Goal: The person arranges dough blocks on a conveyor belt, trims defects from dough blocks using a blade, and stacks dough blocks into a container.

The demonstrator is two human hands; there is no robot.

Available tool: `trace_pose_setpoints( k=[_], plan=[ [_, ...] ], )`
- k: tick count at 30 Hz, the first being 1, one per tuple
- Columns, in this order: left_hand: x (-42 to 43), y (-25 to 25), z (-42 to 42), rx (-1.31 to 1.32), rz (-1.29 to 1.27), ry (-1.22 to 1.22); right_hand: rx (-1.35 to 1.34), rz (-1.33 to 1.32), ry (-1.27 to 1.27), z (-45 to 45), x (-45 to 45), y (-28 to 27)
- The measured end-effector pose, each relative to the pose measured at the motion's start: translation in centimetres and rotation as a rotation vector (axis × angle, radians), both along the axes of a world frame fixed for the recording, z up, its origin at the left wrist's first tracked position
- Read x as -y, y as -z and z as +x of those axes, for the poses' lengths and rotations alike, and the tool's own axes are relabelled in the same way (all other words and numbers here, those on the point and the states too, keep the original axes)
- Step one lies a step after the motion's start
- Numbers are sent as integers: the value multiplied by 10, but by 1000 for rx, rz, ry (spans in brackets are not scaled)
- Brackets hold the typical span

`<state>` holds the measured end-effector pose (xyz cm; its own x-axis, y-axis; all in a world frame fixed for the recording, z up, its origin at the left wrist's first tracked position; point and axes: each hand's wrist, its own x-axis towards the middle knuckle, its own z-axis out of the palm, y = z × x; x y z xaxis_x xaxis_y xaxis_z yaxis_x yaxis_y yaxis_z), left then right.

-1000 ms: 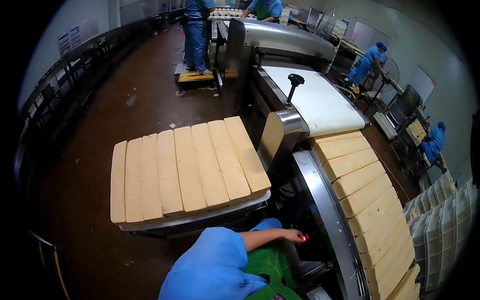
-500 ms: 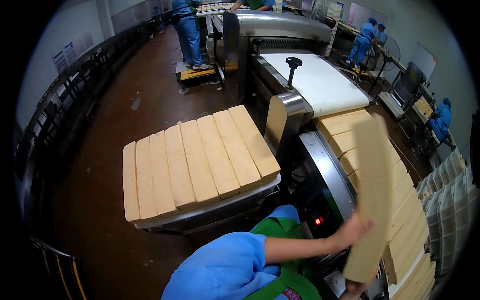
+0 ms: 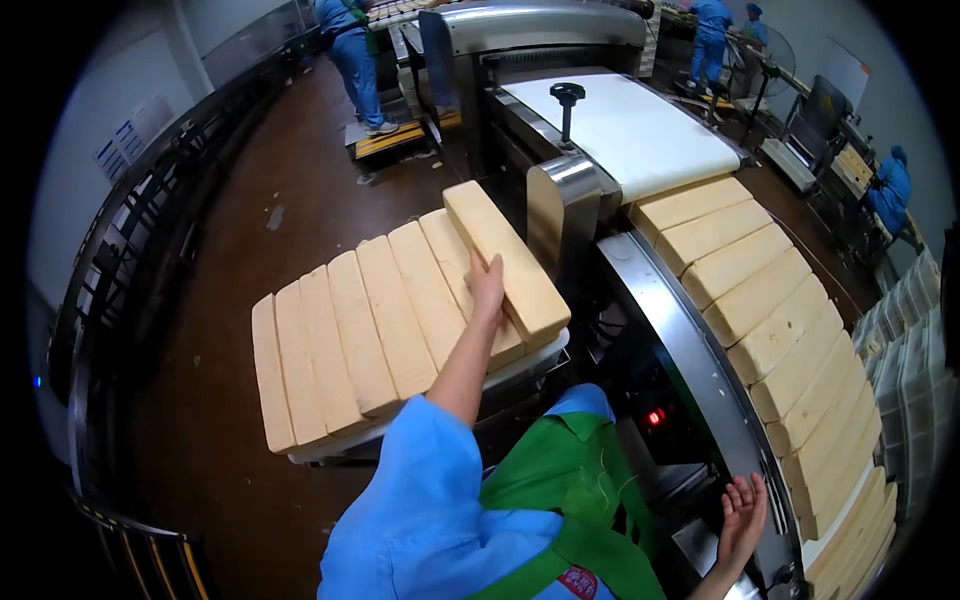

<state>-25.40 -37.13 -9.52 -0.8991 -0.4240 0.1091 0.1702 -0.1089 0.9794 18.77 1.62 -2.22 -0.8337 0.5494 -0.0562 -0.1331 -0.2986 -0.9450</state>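
My left hand (image 3: 487, 285) reaches out to the stack and grips the near-left side of a long pale-beige loaf (image 3: 510, 262), which looks like crustless bread. This loaf is raised and tilted over the right end of a row of similar loaves (image 3: 368, 325). They lie side by side on a white tray (image 3: 420, 412). My right hand (image 3: 742, 515) is by the curved metal rail, fingers apart and slightly curled, with nothing in it. To its right, more loaves (image 3: 790, 345) line the curved conveyor.
A white belt (image 3: 630, 135) leads into a steel machine (image 3: 545, 35) ahead. A black knob (image 3: 567, 95) stands beside the belt. Translucent crates (image 3: 915, 345) are stacked at the right. Co-workers in blue stand at the back, one on a yellow-striped step (image 3: 390, 138).
The loaf that was lifted over the conveyor is out of my hands. My left hand has swung left to the stack and gripped its rightmost loaf, which has risen. My right hand is bare.
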Motion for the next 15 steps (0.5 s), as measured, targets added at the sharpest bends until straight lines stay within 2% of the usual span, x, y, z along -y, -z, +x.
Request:
trace_pose_setpoints(
  k=[5, 7, 8, 12, 14, 15],
  plan=[
    [-4, -5, -17, 94, -67, -26, -55, -90, -35, 11, -2, 2],
    [-5, 15, -33, 105, -228, -207, -48, -99, -8, 19, -4, 6],
    [-4, 21, -36, 69, -241, -217, -51, -106, -3, 22, -4, 8],
    [-11, 0, -23, 78, -242, -256, -63, -107, 28, 31, -4, 11],
    [14, 62, -67, 56, -331, -263, -75, -112, 21, 31, -1, 6],
    [11, 61, -71, 81, -231, -148, -41, -101, 50, 29, 2, -1]
  ],
)
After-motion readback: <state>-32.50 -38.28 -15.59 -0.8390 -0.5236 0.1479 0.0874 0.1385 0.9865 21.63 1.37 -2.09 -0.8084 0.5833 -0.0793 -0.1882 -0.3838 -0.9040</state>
